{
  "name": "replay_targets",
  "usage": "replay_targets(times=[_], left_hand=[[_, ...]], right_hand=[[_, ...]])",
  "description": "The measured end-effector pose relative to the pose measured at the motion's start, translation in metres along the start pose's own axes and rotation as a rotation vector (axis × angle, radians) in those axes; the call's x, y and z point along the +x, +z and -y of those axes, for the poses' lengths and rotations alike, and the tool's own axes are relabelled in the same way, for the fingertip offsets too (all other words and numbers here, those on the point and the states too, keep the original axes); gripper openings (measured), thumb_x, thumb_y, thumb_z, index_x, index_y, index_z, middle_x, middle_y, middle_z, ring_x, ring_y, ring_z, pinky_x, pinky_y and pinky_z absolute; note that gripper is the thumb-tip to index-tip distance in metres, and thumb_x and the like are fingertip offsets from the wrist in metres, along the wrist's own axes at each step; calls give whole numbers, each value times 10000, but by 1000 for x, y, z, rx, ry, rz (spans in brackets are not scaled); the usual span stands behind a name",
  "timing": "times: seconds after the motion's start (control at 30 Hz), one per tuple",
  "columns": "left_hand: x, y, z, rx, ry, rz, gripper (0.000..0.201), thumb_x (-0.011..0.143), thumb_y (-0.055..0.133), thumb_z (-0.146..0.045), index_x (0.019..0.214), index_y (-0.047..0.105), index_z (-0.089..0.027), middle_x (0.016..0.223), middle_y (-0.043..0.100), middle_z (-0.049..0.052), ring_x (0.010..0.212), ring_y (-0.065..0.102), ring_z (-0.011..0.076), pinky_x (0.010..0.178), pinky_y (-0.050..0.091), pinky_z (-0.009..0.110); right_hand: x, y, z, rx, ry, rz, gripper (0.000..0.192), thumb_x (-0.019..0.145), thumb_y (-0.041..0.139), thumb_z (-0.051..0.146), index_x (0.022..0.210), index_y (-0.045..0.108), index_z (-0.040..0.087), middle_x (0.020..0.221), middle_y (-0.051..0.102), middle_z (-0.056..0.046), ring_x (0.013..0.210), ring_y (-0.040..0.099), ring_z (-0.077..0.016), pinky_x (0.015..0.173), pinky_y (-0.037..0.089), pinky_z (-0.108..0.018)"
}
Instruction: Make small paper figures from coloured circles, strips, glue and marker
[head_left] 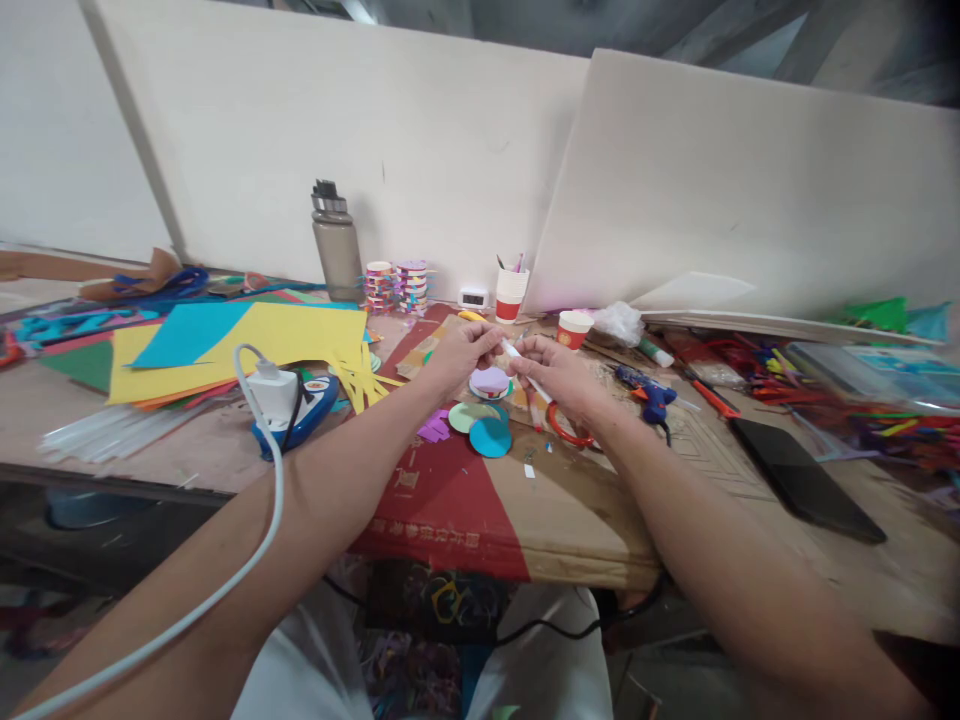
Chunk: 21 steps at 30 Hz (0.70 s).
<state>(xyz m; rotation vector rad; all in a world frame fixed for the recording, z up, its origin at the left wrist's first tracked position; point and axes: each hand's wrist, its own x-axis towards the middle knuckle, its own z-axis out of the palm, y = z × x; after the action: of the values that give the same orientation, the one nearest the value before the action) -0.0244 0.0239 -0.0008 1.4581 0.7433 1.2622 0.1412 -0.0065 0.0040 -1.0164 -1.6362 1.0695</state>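
Fingers [501, 345] pinching white pen [525, 372] (both hands)

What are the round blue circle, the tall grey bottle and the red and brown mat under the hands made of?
The blue circle looks like matte craft paper or thin foam: flat, cleanly cut, no shine. The grey bottle seems to be see-through tinted plastic with a dark cap, though it could be metal. The mat looks like flattened cardboard: brown, printed red, bending over the table edge.

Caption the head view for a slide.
Left hand and right hand hold a thin white pen-like stick above coloured paper discs on a cardboard-covered table.
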Motion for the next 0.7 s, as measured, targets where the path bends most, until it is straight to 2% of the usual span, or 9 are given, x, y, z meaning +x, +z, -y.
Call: replay_targets(times=[0.17,0.3,0.37,0.4,0.47,0.53,0.63,0.7], left_hand=[[-3,12,-4,-38,-65,-180,245,855,614,-268,664,523,-145,604,498,-30,506,401,46,503,318,197],[2,7,-8,-177,-141,-324,240,885,537,-185,656,472,-154,590,470,-35,489,386,41,496,321,184],[6,-3,-10,-249,-157,-458,257,894,506,-170,647,438,-164,573,438,-43,473,359,39,474,302,177],[8,-8,-11,-251,-140,-458,243,890,515,-178,656,449,-163,576,444,-40,477,366,40,467,296,174],[8,-12,-10,-202,-139,-342,210,850,559,-192,657,484,-156,585,476,-27,483,387,45,456,296,179],[5,-10,-6,-54,-158,-213,157,785,607,-176,649,534,-145,570,500,-23,479,412,48,462,316,181],[-3,1,0,243,-212,108,209,765,655,-279,620,599,-139,537,531,-9,466,432,66,468,329,202],[-9,7,0,376,-217,256,187,755,673,-329,722,695,-145,568,588,1,488,463,82,489,354,212]], right_hand=[[-3,5,4,-452,-160,-113,172,876,535,347,983,520,214,657,618,26,591,547,-143,599,393,-259],[-8,4,12,-888,-228,-183,226,896,513,262,1111,531,197,860,681,-83,762,611,-227,687,393,-313],[-10,-1,16,-941,-237,-217,222,895,507,251,1109,541,201,926,683,-108,796,615,-242,702,395,-322],[-10,-4,16,-899,-242,-247,213,896,504,255,1101,541,209,913,681,-99,784,614,-233,701,399,-318],[-10,-11,16,-681,-233,-297,198,905,485,288,1091,521,230,804,660,-46,690,595,-188,657,411,-292],[-7,-16,13,-388,-181,-301,196,903,474,344,1073,495,249,676,603,19,542,534,-137,555,396,-250],[0,-20,8,-75,-96,-285,251,852,526,414,1043,486,257,617,564,66,411,437,-88,433,333,-207],[2,-21,6,17,-70,-278,302,815,566,433,1047,490,257,624,572,73,388,423,-74,406,325,-197]])
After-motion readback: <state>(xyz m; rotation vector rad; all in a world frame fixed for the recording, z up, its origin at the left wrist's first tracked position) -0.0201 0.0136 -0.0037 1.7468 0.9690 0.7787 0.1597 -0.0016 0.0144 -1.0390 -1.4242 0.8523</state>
